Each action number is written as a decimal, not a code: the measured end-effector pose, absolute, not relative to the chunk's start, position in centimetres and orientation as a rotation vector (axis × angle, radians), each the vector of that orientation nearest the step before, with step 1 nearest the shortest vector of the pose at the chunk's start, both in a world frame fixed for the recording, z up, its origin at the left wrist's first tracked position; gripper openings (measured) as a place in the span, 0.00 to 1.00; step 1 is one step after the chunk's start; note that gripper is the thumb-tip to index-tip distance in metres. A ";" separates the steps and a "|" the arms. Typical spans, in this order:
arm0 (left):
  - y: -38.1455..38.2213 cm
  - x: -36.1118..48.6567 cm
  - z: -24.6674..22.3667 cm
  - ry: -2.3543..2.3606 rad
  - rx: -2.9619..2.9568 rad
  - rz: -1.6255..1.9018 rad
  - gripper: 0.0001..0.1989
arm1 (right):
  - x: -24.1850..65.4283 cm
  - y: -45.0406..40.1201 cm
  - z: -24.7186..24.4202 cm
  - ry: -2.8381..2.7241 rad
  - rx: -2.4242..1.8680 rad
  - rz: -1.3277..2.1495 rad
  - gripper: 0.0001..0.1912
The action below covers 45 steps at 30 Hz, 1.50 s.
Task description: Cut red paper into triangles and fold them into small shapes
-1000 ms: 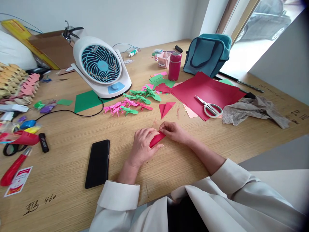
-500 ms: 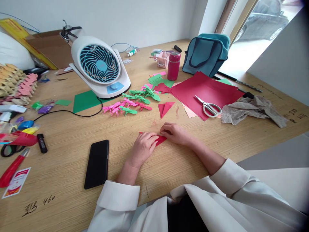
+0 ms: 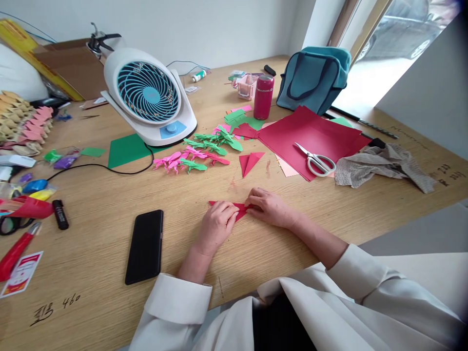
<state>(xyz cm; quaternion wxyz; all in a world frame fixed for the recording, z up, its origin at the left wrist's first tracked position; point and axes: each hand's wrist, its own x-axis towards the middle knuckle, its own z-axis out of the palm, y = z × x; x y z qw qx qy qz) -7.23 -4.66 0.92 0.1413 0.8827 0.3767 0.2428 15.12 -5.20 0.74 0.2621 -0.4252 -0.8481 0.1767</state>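
Note:
A small folded red paper [image 3: 240, 210] lies on the wooden table in front of me, partly covered by my fingers. My left hand [image 3: 219, 220] presses on its left part with bent fingers. At its right end, my right hand [image 3: 268, 205] pinches the paper between thumb and fingers. Beyond my hands is a second folded red paper [image 3: 250, 163], a pointed shape with nobody touching it. Several green folded paper figures [image 3: 214, 145] and pink ones [image 3: 171, 161] lie in a group behind that, to the left.
White-handled scissors [image 3: 317, 161] rest on red paper sheets [image 3: 303, 131]. A black phone [image 3: 145, 246] lies left of my left arm. Farther back stand a fan [image 3: 149, 97], a red flask [image 3: 263, 97] and a blue bag [image 3: 310, 80]. A grey cloth [image 3: 376, 165] is at right.
My right hand has shifted slightly right and down along the folded red paper, and more of the paper shows between my hands. My left hand stays pressed on it.

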 end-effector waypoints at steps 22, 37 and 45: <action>-4.0 -6.6 1.1 1.364 2.331 0.669 0.05 | 14.6 -5.3 0.9 -2.196 -1.313 0.522 0.06; -2.4 -8.1 1.8 1.393 2.096 0.646 0.04 | 13.6 -5.2 1.3 -2.151 -1.503 0.534 0.09; -2.7 -7.7 1.6 1.435 2.076 0.658 0.05 | 13.2 -5.1 1.7 -2.175 -1.575 0.520 0.09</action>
